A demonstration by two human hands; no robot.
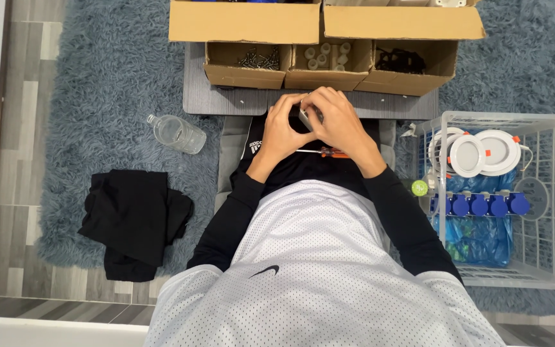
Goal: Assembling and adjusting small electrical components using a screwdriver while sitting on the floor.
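Shaggy blue-grey rug [107, 83] is spreading under a low grey worktop [226, 99]. Left hand [281, 128] and right hand [342, 122] are pressing together over the lap, fingers curling round a small pale part [306, 117], both grips closing narrowly on it. An orange-handled screwdriver [322, 152] is lying just beneath.

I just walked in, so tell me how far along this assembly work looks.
Done: round white lamps and blue parts sit in the white basket. In hand: both hands, left hand and right hand, close on a small piece, mostly hidden. Left: cardboard boxes hold screws and small parts.
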